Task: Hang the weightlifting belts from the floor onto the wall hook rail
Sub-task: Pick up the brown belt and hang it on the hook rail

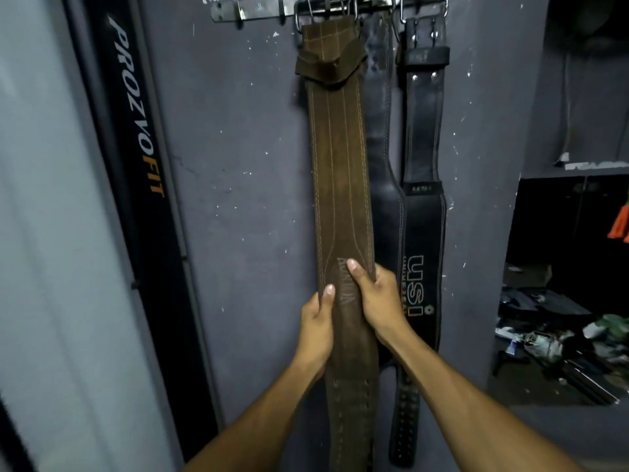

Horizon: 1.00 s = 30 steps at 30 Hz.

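Observation:
A long brown suede weightlifting belt [337,172] hangs by its buckle from the metal wall hook rail [258,10] at the top of the grey wall. My left hand [318,327] grips the belt's left edge low down. My right hand [376,298] grips its right edge a little higher, thumb across the front. Two black belts hang to the right: one [386,185] partly hidden behind the brown belt, and one [423,212] printed "USI".
A black frame post marked "PROZVOFIT" [136,107] stands to the left of the wall. To the right, a dark recess holds a low shelf with cluttered items [558,338] and something orange [621,226] at the edge.

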Tool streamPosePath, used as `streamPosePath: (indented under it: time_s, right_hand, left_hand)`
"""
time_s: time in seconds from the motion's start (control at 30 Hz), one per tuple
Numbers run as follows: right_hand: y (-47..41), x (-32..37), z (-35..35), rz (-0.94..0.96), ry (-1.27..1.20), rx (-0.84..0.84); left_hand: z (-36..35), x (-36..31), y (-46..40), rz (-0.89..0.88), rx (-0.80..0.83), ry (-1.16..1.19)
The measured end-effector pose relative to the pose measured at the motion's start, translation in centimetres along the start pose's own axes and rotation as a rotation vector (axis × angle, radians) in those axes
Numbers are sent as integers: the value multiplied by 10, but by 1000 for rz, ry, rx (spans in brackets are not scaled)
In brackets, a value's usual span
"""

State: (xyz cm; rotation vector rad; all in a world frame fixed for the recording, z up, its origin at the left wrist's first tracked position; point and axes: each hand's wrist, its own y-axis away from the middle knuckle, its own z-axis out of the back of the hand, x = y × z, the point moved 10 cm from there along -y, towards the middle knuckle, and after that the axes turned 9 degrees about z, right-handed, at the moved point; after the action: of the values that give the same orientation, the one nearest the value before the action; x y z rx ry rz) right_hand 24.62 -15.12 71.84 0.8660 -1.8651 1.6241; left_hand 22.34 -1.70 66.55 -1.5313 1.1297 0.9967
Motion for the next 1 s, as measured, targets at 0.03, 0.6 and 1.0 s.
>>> streamPosePath:
  time_s: [0.03,0.6,1.0]
  right_hand:
    - [4,4,-1,-8,-29,10]
    - [173,-57,36,-310,-55,147]
    - [258,-143,51,-641,384,261]
  left_hand:
    - [-1,-1,7,19,-19,14]
    - [29,95,139,215,22,-205]
    - [100,199,169,464,9,-391]
